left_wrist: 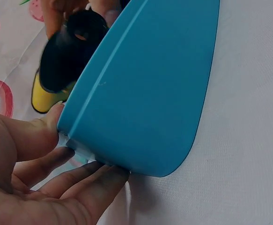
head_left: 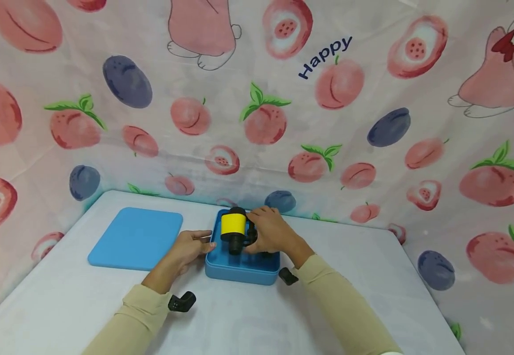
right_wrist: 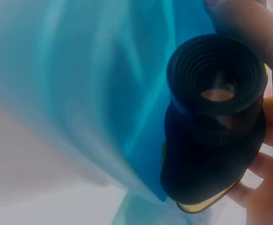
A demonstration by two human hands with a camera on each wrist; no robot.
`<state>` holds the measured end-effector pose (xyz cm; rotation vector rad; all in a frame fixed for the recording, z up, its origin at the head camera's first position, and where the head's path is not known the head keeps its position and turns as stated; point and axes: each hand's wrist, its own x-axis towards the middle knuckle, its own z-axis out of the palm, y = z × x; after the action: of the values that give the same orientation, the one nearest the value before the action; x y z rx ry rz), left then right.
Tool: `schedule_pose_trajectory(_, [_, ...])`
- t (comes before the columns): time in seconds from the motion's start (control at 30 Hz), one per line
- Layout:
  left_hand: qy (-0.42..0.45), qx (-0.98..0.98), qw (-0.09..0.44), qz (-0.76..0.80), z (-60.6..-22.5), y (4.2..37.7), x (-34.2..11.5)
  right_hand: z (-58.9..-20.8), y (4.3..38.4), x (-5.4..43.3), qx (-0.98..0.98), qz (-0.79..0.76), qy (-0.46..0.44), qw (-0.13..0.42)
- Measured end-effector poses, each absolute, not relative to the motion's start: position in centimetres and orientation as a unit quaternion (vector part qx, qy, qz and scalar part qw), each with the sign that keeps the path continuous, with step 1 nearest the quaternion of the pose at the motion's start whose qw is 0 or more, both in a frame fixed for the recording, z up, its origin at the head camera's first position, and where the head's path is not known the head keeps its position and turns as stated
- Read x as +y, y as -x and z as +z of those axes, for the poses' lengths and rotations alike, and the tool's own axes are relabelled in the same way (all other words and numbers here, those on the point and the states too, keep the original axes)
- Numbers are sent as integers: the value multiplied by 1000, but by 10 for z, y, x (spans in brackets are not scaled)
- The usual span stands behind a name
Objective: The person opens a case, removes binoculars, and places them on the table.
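Observation:
A blue box (head_left: 241, 275) with an open top stands on the white table. My left hand (head_left: 188, 250) holds its left side; in the left wrist view the thumb is at the rim and the fingers lie against the outer wall. Over the box, my right hand (head_left: 271, 229) grips black and yellow binoculars (head_left: 233, 227) from the right. One barrel with its yellow band shows plainly in the head view; the hand partly hides the rest. A ribbed black eyepiece (right_wrist: 216, 75) faces the right wrist camera. Whether the binoculars touch the box floor, I cannot tell.
To the left of the box lies a flat blue lid (head_left: 137, 239) on the table (head_left: 239, 320). A fruit-printed cloth (head_left: 221, 113) hangs behind the table and along its right side. Small black wrist cameras (head_left: 182, 301) sit by both cuffs.

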<state>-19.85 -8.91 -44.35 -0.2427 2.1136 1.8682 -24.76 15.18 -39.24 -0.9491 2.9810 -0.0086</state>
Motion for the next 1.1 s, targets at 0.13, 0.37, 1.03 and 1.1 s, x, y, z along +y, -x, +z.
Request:
schedule_pose_trajectory(0.13, [88,732,152,658,-444,200,-89,-382,246,155,951,-10,308,4])
schedule_pose_trajectory(0.37, [89,732,154,658,-446,199,-89,-372,241,166,951,-12,310,8])
schedule_pose_trajectory(1.03, [60,722,151,672,-449,195,-89,-364,222,216,959,-13,284,-21])
schedule_pose_trajectory(1.1, [61,722,152,673,-449,195,-89,-364,221,221,959,-13,284,-23])
